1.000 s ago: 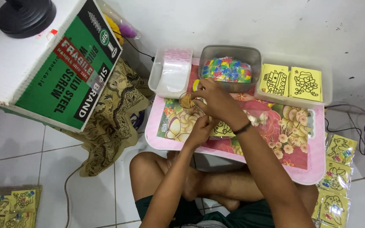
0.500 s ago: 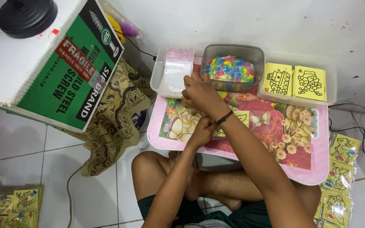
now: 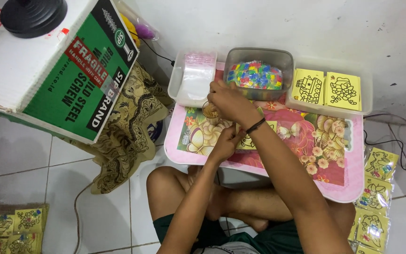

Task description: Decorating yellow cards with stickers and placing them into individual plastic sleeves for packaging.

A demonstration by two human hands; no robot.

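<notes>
At frame centre, right hand (image 3: pixel 229 101) pinches small tape roll (image 3: pixel 210 112) over pink tray table (image 3: pixel 353 181); left hand (image 3: pixel 226 141) presses yellow card (image 3: pixel 245 141), fingers curled.

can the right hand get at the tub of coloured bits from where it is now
Probably yes: the right hand sits right beside the open grey tub of coloured pieces, with no lid and nothing between them.

The person sat cross-legged, both bare forearms stretched forward and converging. The right hand (image 3: pixel 229 101) reached farthest, crossing toward the left, knuckles up and fingers curled downward in a pinch; a dark band circled its wrist. The left hand (image 3: pixel 225 143) lay just behind and below it, palm down, fingers bent and pressed flat. The two hands were close together, nearly touching.
</notes>
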